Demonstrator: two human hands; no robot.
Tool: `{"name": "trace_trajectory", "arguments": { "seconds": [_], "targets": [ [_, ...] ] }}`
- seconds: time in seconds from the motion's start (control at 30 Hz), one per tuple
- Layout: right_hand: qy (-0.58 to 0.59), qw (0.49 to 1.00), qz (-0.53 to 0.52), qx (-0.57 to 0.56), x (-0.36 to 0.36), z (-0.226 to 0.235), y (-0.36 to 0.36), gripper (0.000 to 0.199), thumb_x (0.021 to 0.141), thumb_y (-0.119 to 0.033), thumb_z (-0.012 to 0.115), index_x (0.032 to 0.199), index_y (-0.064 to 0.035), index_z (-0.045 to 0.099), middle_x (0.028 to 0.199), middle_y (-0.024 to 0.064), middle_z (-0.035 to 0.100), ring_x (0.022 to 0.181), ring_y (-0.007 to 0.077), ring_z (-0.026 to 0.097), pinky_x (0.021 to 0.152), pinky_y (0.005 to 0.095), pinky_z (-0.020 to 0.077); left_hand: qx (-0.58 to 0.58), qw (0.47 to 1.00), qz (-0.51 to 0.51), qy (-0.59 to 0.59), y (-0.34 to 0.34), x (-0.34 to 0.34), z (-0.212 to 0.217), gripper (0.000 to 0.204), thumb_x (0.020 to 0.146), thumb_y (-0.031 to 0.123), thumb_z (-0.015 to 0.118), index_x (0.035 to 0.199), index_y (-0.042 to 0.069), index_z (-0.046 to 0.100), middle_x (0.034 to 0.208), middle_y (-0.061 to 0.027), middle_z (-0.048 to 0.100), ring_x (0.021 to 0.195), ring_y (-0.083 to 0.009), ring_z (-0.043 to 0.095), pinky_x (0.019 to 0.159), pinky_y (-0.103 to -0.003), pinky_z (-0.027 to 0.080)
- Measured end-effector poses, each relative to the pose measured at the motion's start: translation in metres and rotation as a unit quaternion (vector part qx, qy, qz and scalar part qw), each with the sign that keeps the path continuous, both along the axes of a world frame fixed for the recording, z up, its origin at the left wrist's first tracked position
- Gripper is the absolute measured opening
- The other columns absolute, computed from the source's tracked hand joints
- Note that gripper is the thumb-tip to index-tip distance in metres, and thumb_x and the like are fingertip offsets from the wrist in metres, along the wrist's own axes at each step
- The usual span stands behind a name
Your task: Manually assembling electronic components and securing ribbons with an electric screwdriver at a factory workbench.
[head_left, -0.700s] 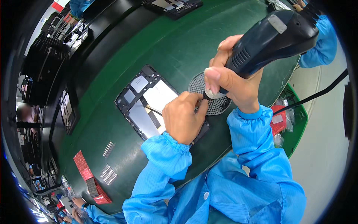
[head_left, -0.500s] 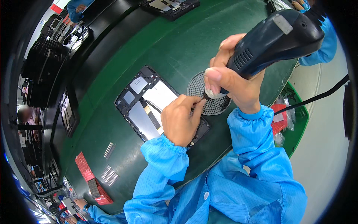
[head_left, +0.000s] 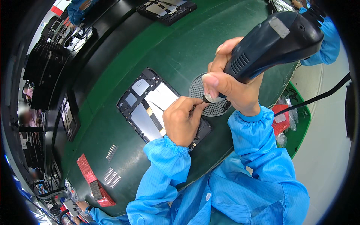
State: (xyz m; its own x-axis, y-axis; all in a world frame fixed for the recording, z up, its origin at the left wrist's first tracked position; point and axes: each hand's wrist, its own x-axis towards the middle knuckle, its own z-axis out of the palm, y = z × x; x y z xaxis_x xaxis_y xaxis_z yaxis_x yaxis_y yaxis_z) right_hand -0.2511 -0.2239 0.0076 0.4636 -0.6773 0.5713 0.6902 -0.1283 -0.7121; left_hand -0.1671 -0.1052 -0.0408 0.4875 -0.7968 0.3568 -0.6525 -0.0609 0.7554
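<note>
My right hand (head_left: 236, 80) is wrapped round a black electric screwdriver (head_left: 272, 43), which slants down to the left. The thumb and fingers of my left hand (head_left: 183, 118) are pinched together at the screwdriver's tip; whatever lies between them is too small to make out. Beneath and beside my left hand lies an opened tablet (head_left: 137, 107), with its silver plates, white battery and black frame showing. Under the screwdriver tip sits a round grey perforated screw tray (head_left: 197, 88), partly hidden by my right hand, with dark small screws at its right side.
Small silver parts (head_left: 111, 177) lie in rows on the green table (head_left: 93, 127), near red bubble wrap (head_left: 86, 170). Another opened device (head_left: 165, 11) stands at the far edge. A green bin (head_left: 300, 129) with plastic bags and a black cable (head_left: 318, 99) are at right. Other people work nearby.
The screwdriver and my right hand have shifted slightly left. My left hand keeps its pinch at the tip. The device at the far edge appears a little further left.
</note>
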Motion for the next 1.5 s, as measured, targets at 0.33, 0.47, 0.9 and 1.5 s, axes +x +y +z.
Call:
{"name": "trace_trajectory", "arguments": {
  "seconds": [0.33,0.47,0.9,1.5],
  "targets": [
    [-0.002,1.000,-0.005,-0.002,-0.001,0.000,0.000,0.037,0.070,0.007,0.073,0.100,0.0048,0.053,0.062,0.0054,0.060,0.052,0.0091,0.057,0.047,0.0219,0.0455,-0.009,1.000,-0.008,-0.021,0.008,-0.001,0.021,0.017,0.070,0.005,0.075,0.084,-0.001,0.066,0.070,-0.0115,0.062,0.064,-0.0255,0.060,0.057,-0.031,0.048],
    [0.042,0.997,0.016,-0.057,0.001,-0.002,0.000,0.044,0.073,0.010,0.065,0.109,-0.0003,0.042,0.059,0.0088,0.052,0.046,0.0164,0.053,0.045,0.0283,0.0463,-0.045,0.993,0.038,-0.102,0.048,0.026,0.026,0.017,0.075,0.002,0.070,0.091,-0.003,0.066,0.078,-0.0147,0.066,0.069,-0.0243,0.064,0.062,-0.030,0.050],
    [0.111,0.979,0.160,-0.057,0.071,0.027,0.078,0.039,0.075,0.003,0.069,0.107,-0.0001,0.047,0.061,0.0043,0.057,0.050,0.0103,0.056,0.047,0.0232,0.0438,-0.096,0.917,0.244,0.301,0.168,0.078,-0.014,0.013,0.085,0.002,0.064,0.095,-0.007,0.061,0.082,-0.0105,0.065,0.073,-0.0165,0.065,0.065,-0.025,0.054],
    [0.185,0.968,0.146,-0.081,0.130,0.001,0.098,0.032,0.073,0.004,0.072,0.098,0.0049,0.052,0.061,0.0029,0.059,0.049,0.0085,0.055,0.045,0.0218,0.0414,-0.060,0.886,0.221,0.403,0.165,0.091,-0.009,0.017,0.084,0.007,0.067,0.095,-0.005,0.063,0.083,-0.0093,0.067,0.070,-0.0141,0.066,0.058,-0.021,0.050]
  ]
}}
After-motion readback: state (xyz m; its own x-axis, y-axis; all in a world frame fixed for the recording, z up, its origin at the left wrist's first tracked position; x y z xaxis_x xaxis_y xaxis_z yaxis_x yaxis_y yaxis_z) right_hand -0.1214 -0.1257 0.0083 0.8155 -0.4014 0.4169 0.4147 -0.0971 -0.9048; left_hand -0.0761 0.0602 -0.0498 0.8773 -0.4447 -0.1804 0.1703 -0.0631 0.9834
